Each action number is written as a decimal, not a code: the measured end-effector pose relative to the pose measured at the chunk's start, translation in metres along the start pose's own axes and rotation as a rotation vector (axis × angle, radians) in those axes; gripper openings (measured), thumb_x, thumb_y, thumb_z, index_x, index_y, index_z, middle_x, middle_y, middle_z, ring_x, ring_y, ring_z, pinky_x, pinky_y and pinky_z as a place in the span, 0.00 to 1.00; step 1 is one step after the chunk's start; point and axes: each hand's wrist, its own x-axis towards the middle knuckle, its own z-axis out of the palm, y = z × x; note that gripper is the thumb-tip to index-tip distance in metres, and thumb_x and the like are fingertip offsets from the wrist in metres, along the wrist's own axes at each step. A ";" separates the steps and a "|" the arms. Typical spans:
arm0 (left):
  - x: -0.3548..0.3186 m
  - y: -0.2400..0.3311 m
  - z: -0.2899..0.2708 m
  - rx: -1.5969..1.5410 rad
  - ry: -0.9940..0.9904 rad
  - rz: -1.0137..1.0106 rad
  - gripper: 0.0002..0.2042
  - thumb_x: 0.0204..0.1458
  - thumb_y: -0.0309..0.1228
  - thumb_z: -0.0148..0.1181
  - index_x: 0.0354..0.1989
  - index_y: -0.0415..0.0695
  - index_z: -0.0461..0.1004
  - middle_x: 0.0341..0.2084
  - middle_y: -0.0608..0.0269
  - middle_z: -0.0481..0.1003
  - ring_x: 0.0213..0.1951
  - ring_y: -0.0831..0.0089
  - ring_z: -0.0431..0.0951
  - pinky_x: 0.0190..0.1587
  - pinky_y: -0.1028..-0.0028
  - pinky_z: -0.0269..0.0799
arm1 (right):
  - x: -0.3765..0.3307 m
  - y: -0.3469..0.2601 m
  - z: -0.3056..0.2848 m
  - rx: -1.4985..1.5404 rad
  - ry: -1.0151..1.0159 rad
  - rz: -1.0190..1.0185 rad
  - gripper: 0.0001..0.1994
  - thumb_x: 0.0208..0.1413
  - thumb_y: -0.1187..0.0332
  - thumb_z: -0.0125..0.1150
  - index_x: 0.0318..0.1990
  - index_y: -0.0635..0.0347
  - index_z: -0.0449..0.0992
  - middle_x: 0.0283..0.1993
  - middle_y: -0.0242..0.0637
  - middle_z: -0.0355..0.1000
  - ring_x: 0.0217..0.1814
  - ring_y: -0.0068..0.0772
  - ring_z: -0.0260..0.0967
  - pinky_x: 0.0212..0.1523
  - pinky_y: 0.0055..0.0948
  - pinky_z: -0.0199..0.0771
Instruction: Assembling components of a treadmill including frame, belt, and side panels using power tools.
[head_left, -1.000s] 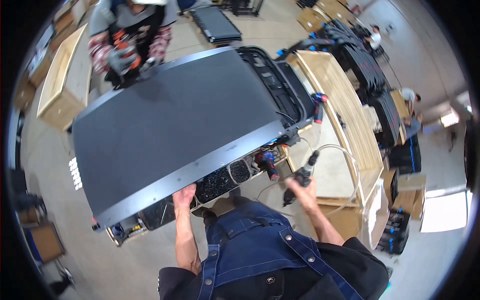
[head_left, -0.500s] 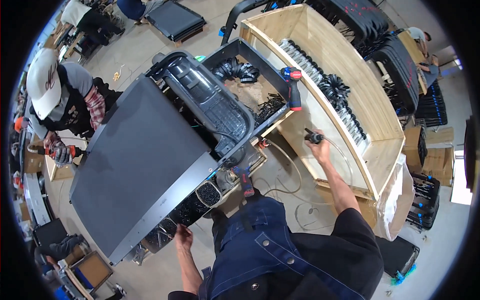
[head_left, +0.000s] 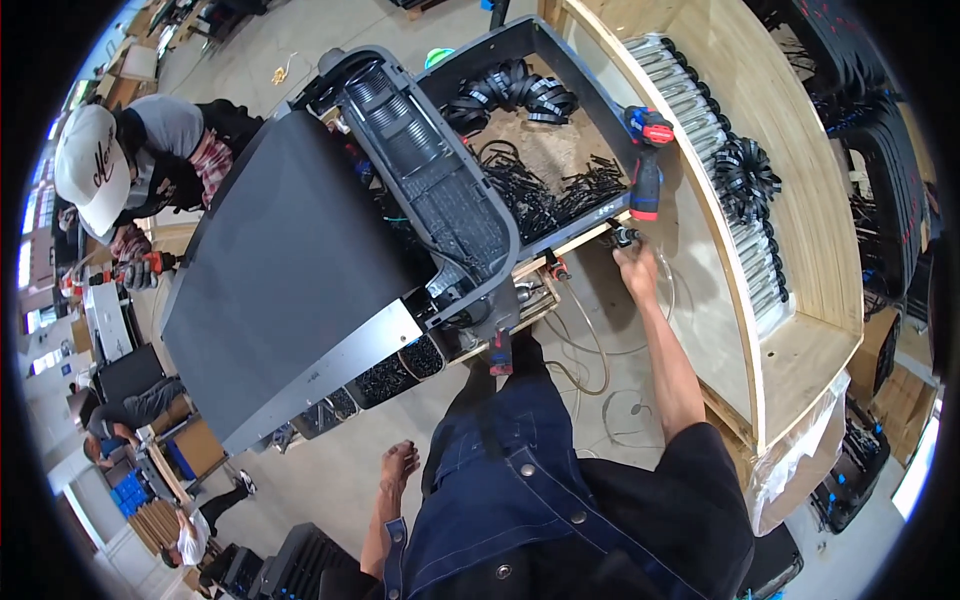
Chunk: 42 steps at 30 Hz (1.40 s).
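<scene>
My right hand (head_left: 637,268) is closed around a black air tool (head_left: 624,236) with a thin pale hose, close to the outer edge of a grey tray (head_left: 580,230). My left hand (head_left: 401,461) hangs in front of my apron with its fingers curled; anything inside them is hidden. Ahead of me is a large grey panel (head_left: 300,250) with a bright metal edge. Beside it stands a long black plastic housing (head_left: 430,180). The tray holds black rings (head_left: 515,92) and many small black parts (head_left: 590,187). A red and blue cordless driver (head_left: 645,165) hangs on its rim.
To the right stands a wooden bin (head_left: 800,190) with rows of silver cylinders (head_left: 690,110). Cups of black screws (head_left: 422,357) sit below the panel. Another cordless driver (head_left: 500,353) hangs near my legs. Hoses (head_left: 603,350) loop over the floor. A capped co-worker (head_left: 150,160) holds a red driver.
My right hand has brought the air tool up to the tray's edge. My left hand has drawn away from the cups under the panel. The view has shifted.
</scene>
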 end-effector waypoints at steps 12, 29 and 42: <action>0.008 0.038 0.067 0.086 -0.110 0.141 0.16 0.61 0.45 0.61 0.47 0.45 0.77 0.36 0.67 0.78 0.37 0.76 0.78 0.41 0.72 0.76 | -0.143 0.017 0.108 0.516 -0.162 -0.089 0.30 0.52 0.68 0.75 0.61 0.66 0.70 0.54 0.45 0.75 0.63 0.45 0.69 0.67 0.41 0.64; 0.143 0.067 0.009 0.501 0.673 0.725 0.17 0.52 0.33 0.62 0.49 0.40 0.73 0.43 0.44 0.75 0.44 0.49 0.78 0.42 0.52 0.74 | -0.116 -0.023 0.048 0.369 -0.200 -0.211 0.14 0.54 0.73 0.71 0.47 0.70 0.79 0.47 0.39 0.79 0.48 0.30 0.75 0.56 0.33 0.74; 0.173 0.090 -0.007 0.570 0.505 0.773 0.22 0.46 0.35 0.68 0.51 0.43 0.76 0.57 0.43 0.71 0.56 0.43 0.74 0.55 0.52 0.73 | -0.285 -0.077 -0.022 1.287 -0.141 0.375 0.26 0.59 0.46 0.65 0.52 0.58 0.70 0.45 0.47 0.77 0.53 0.49 0.76 0.58 0.50 0.76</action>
